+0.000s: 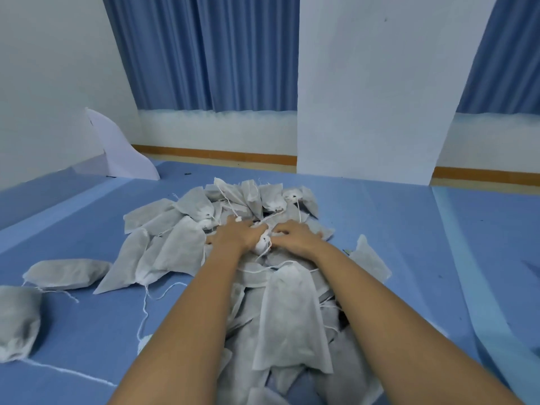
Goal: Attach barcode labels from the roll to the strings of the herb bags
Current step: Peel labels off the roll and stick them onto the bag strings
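Note:
A heap of several grey-white non-woven herb bags (pixel 181 244) with white drawstrings lies on the blue surface (pixel 409 229). Both my arms reach over the heap. My left hand (pixel 236 233) and my right hand (pixel 298 235) rest palm down on the middle of the pile, close together. Between them sits the gathered white neck of one bag (pixel 263 242), with its string hanging toward me. My left fingers seem closed around that neck; the grip is partly hidden. My right fingers are bent over the bags beside it. No label roll is in view.
Two separate herb bags (pixel 67 273) (pixel 17 320) lie at the left. Another bag (pixel 369 258) lies right of the heap. A white sheet (pixel 122 147) leans at the back left corner. A white pillar (pixel 374 89) and blue curtains (pixel 204 51) stand behind.

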A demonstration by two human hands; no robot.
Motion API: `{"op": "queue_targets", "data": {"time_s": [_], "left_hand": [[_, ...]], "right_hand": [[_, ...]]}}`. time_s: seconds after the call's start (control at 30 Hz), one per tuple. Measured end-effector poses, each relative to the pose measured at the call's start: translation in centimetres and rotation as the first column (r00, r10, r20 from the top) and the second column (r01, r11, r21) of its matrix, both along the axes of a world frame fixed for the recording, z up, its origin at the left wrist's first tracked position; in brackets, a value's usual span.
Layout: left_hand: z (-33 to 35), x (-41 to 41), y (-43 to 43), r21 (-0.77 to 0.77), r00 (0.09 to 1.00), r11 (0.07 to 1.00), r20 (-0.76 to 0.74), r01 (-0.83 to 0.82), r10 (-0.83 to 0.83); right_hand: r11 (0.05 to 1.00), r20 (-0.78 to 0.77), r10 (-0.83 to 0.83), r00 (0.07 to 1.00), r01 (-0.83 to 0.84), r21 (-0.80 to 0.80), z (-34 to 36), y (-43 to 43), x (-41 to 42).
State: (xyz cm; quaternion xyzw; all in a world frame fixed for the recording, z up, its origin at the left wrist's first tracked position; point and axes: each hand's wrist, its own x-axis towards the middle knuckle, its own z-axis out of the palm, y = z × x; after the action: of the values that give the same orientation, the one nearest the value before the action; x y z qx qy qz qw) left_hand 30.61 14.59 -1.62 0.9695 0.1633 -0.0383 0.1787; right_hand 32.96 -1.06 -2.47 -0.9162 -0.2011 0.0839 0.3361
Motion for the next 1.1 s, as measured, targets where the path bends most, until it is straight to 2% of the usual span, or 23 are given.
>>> {"op": "queue_targets", "data": {"time_s": [0.07, 0.27, 0.33, 0.4, 0.47, 0.5, 0.53, 0.57, 0.6, 0.63, 0.67, 0.7, 0.73, 0.77, 0.8, 0.83, 0.9, 1.0, 1.1], "left_hand": [[-0.2, -2.2, -1.0, 0.058, 0.996, 0.995, -0.012, 0.085, -0.084], [-0.7, -9.2, -3.8, 0.075, 0.991, 0.988, -0.008, 0.134, -0.134], [0.0, -11.0, -4.7, 0.050, 0.994, 0.993, 0.020, 0.103, -0.104], [1.5, -12.7, -5.8, 0.070, 0.993, 0.996, 0.098, 0.059, -0.066], [3.2, -15.4, -7.1, 0.056, 0.952, 0.998, 0.308, -0.012, -0.006], [3.9, -17.5, -7.7, 0.015, 0.876, 1.000, 0.482, -0.026, 0.015], [4.3, -20.1, -8.3, -0.037, 0.737, 0.999, 0.676, 0.032, 0.001], [4.4, -23.4, -9.0, -0.077, 0.544, 0.978, 0.838, 0.196, -0.043], [4.0, -27.0, -9.9, -0.047, 0.399, 0.905, 0.906, 0.423, -0.140], [3.1, -30.5, -10.7, 0.055, 0.306, 0.777, 0.900, 0.627, -0.311], [2.0, -33.5, -11.6, 0.159, 0.273, 0.632, 0.802, 0.759, -0.531], [0.4, -35.5, -12.3, 0.260, 0.268, 0.511, 0.616, 0.819, -0.741], [-1.1, -36.7, -12.9, 0.357, 0.263, 0.419, 0.411, 0.835, -0.873], [-2.4, -37.3, -13.3, 0.445, 0.277, 0.370, 0.262, 0.815, -0.924], [-3.1, -37.3, -13.7, 0.481, 0.317, 0.369, 0.189, 0.795, -0.929], [-3.2, -37.1, -13.9, 0.472, 0.358, 0.398, 0.176, 0.787, -0.917], [-2.9, -35.8, -14.5, 0.488, 0.383, 0.446, 0.229, 0.750, -0.895], [-2.5, -33.0, -16.2, 0.543, 0.310, 0.469, 0.362, 0.696, -0.879], [-2.1, -30.4, -18.0, 0.582, 0.195, 0.415, 0.403, 0.700, -0.894]], "right_hand": [[0.997, -0.033, 0.064, 0.997, -0.065, -0.029, 0.7, -0.9, -2.2], [0.985, -0.092, 0.149, 0.985, -0.156, -0.073, 2.9, -4.5, -9.0], [0.990, 0.011, 0.089, 0.996, -0.088, -0.112, 4.0, -5.2, -10.7], [0.991, 0.134, -0.064, 0.989, 0.079, -0.109, 5.3, -6.0, -12.6], [0.993, 0.122, -0.116, 0.986, 0.117, -0.005, 6.0, -7.2, -14.6], [0.996, 0.082, -0.085, 0.993, 0.083, 0.034, 6.1, -7.8, -15.7], [0.998, 0.042, -0.048, 0.998, 0.046, 0.045, 6.1, -8.2, -16.9], [0.999, 0.020, -0.020, 1.000, 0.019, 0.028, 5.8, -8.6, -18.1], [1.000, 0.026, -0.002, 1.000, 0.002, -0.004, 5.3, -8.7, -19.2], [0.999, 0.045, 0.005, 0.999, -0.003, -0.041, 4.6, -8.7, -19.9], [0.999, 0.060, 0.004, 0.998, -0.001, -0.053, 4.1, -8.6, -20.5], [0.999, 0.065, -0.006, 0.998, 0.008, -0.033, 3.5, -8.4, -20.9], [1.000, 0.062, -0.026, 0.998, 0.025, 0.012, 3.1, -8.2, -21.1], [0.997, 0.058, -0.049, 0.997, 0.045, 0.063, 2.8, -8.0, -21.3], [0.992, 0.060, -0.071, 0.996, 0.064, 0.109, 2.6, -7.8, -21.5], [0.986, 0.067, -0.092, 0.993, 0.082, 0.146, 2.6, -7.6, -21.7], [0.970, 0.092, -0.135, 0.987, 0.112, 0.218, 2.7, -7.5, -21.9], [0.937, 0.130, -0.183, 0.975, 0.132, 0.325, 3.2, -7.8, -22.0], [0.913, 0.143, -0.203, 0.969, 0.135, 0.384, 4.0, -8.6, -22.0]]}}
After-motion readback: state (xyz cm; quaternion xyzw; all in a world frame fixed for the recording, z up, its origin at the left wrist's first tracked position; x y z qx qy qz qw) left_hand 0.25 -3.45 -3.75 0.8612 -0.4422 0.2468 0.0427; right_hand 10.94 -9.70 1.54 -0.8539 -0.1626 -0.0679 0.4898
